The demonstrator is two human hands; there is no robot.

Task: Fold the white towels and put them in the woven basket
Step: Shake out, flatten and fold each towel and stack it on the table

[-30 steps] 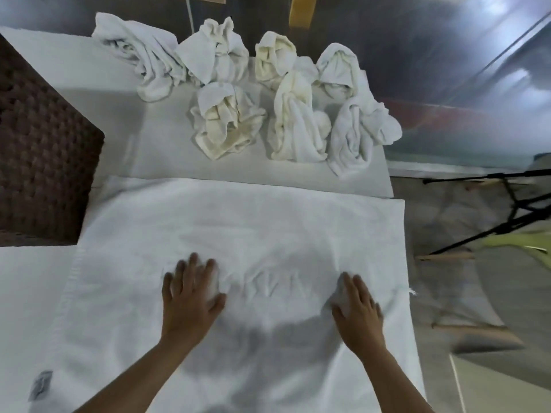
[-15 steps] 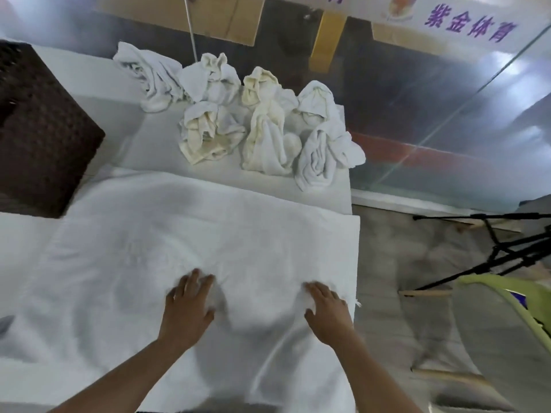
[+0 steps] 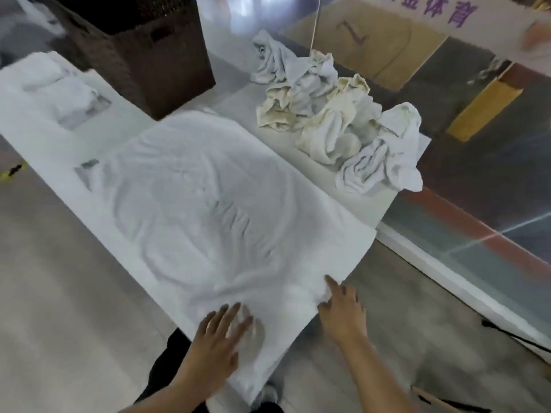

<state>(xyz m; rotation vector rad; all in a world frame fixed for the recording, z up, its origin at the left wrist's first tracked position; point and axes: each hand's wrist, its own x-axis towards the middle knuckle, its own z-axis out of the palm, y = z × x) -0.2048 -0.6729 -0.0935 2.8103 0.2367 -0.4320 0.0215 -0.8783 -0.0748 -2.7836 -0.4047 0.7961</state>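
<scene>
Left hand (image 3: 219,338) at 6 o'clock, fingers spread and straight, pressed flat on the near end of the spread white towel (image 3: 208,204), gripping nothing; right hand (image 3: 343,311) at 5 o'clock, fingers extended and loose, resting at the towel's near right edge, whether it pinches the hem cannot be told. The towel lies flat and rippled along the white table (image 3: 232,99), running from 6 toward 11 o'clock; crumpled towels (image 3: 334,120) heaped at 1 o'clock, just beyond the spread one, near the table's right edge. Woven basket (image 3: 149,55), dark brown, stands at 11 o'clock on the table, apart from the heap; folded towels (image 3: 68,96) lie at 10 o'clock, beside the basket.
</scene>
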